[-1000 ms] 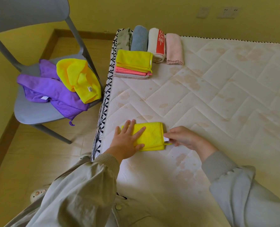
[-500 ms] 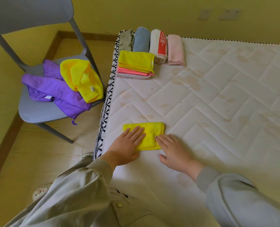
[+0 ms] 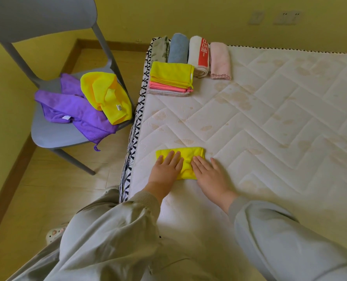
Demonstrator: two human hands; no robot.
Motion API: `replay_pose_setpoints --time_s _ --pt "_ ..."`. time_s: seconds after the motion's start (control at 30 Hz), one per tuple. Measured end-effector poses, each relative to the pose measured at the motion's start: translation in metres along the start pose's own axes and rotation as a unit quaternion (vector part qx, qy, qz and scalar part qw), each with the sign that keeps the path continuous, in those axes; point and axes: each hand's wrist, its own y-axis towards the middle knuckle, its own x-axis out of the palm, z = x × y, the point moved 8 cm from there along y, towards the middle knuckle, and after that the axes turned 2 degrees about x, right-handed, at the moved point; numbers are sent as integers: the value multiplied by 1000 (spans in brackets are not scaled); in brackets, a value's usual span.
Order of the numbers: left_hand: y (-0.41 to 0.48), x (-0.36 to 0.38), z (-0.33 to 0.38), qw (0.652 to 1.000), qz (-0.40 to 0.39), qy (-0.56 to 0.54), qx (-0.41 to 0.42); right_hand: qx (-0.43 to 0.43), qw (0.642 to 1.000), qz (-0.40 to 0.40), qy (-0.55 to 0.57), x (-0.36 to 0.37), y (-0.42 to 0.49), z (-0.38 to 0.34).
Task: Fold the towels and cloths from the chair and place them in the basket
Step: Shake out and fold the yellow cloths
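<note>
- Right hand (image 3: pixel 209 173) now rests on the yellow cloth (image 3: pixel 191 154), having slid in beside the left hand (image 3: pixel 166 169).
- Both hands lie flat, fingers straight, pressing the folded cloth near the left edge of the bed (image 3: pixel 270 122).
- Smoothing seems the step; next, probably carry it to the folded stack (image 3: pixel 171 74).

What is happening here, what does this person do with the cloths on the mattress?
A person presses a folded small yellow cloth flat on the mattress with the left hand and right hand, fingers straight. At the far corner lie a stack of folded cloths and four folded towels in a row. On the grey chair, a purple cloth and a crumpled yellow cloth lie unfolded. No basket is in view.
</note>
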Motion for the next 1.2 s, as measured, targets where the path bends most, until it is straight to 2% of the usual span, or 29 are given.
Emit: replay_pose_setpoints --time_s 0.1,0.17,0.2,0.23,0.3,0.37,0.43,0.47,0.53,0.57,0.6,0.63,0.73,0.8,0.83,0.87,0.93,1.0,1.1,1.2 --pt "-5 -2 1 1000 1 5 1 -26 998 51 -2 -15 10 0" --pt "-12 -2 -4 999 21 -30 10 -48 996 72 33 -28 13 5" --pt "-14 -4 -9 996 41 -74 7 -51 993 65 78 -32 16 11" --pt "-15 -10 -17 988 64 -140 -6 -27 989 27 143 -33 20 22" --pt "-14 -25 -42 939 94 -323 -74 91 956 -35 279 -42 28 47" --pt "-10 -41 -70 836 124 -516 -140 217 885 -34 411 -52 39 71" --pt "-7 -53 -93 734 147 -637 -185 290 802 -18 522 -62 53 87" --pt "-4 -56 -102 681 151 -688 -202 319 753 -17 575 -63 59 92" --pt "1 -56 -111 575 142 -773 -225 355 617 -24 702 -62 70 93" --pt "3 -58 -111 531 130 -806 -228 359 553 -33 751 -62 75 90" --pt "4 -58 -107 498 109 -831 -224 354 509 -40 784 -64 78 86" --pt "6 -61 -105 481 83 -846 -213 347 486 -44 801 -67 84 85" --pt "12 -64 -105 493 42 -847 -195 354 488 -34 797 -62 102 91" --pt "21 -66 -121 504 80 -829 -229 380 518 -18 766 -52 116 98" --pt "27 -70 -132 513 104 -816 -247 391 546 -5 741 -48 125 103" --pt "35 -75 -141 531 125 -797 -258 398 589 15 704 -49 134 108" --pt "50 -91 -161 596 160 -739 -270 410 658 59 629 -55 153 119" --pt "75 -104 -186 650 183 -683 -279 421 667 99 607 -61 180 133" --pt "109 -125 -219 691 206 -632 -285 427 674 118 591 -73 224 150" --pt "135 -153 -246 745 264 -544 -282 438 694 127 557 -79 258 168"
